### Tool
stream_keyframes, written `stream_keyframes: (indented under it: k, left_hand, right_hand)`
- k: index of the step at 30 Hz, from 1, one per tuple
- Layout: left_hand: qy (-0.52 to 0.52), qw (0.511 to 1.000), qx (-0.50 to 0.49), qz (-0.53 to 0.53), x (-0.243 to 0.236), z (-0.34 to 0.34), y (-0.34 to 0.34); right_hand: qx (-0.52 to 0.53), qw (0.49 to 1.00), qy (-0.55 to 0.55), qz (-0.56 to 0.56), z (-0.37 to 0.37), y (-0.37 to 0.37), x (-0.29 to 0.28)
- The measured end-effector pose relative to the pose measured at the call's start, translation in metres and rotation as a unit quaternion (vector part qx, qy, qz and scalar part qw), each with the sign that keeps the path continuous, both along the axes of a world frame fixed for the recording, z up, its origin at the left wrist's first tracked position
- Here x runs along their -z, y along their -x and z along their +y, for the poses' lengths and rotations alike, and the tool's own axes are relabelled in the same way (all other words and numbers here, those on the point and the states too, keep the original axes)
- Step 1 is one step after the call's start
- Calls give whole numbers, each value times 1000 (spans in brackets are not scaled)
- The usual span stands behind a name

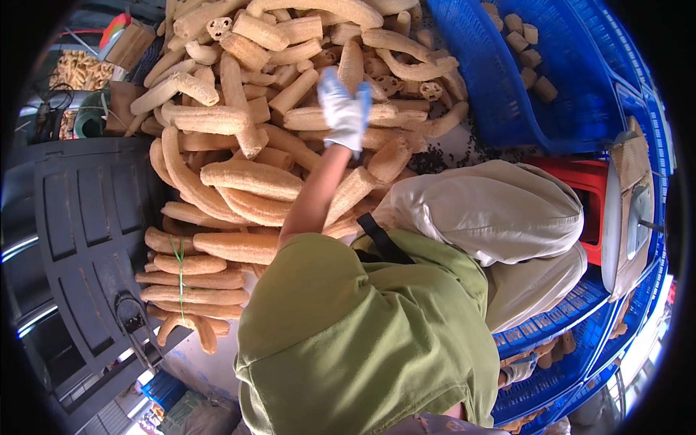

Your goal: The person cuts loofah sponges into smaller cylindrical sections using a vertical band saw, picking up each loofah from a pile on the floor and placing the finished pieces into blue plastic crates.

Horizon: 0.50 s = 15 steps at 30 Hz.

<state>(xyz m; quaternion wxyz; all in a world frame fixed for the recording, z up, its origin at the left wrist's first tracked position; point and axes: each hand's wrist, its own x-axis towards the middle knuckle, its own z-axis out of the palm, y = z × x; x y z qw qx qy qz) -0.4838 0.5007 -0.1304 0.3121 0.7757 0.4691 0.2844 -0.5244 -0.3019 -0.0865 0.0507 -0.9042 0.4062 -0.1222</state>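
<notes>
My left hand [344,110], in a white glove with blue fingertips, reaches over a big heap of dried loofahs [250,181]. Its fingers are spread, and nothing is seen in them. Just beyond the fingers a short loofah [351,64] stands on end. My right hand [519,370], also gloved, shows only partly past the edge of my green shirt, low on the right. It is at a blue crate beside cut loofah pieces [557,349]; its fingers are too small and covered to make out.
A blue basket [500,80] with several cut pieces stands at the upper right. Near my knees are a red stool [573,192] and a grey plate with cardboard [625,217]. Black seeds [475,148] litter the floor. Loofahs tied with green string [181,279] lie beside a dark grey panel [90,217].
</notes>
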Motion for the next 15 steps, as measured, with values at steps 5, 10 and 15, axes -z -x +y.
stream_keyframes:
  k: [5, 10, 15]
  left_hand:
    - [13, 944, -148, 295, 52, 114, 68]
    - [-66, 866, -33, 494, 65, 161, 91]
    - [-26, 790, 13, 612, 51, 155, 73]
  right_hand:
    - [-7, 1000, -24, 19, 4, -16, -6]
    - [-5, 997, -83, -5, 7, -19, -16]
    - [-62, 972, -198, -113, 8, -23, -24]
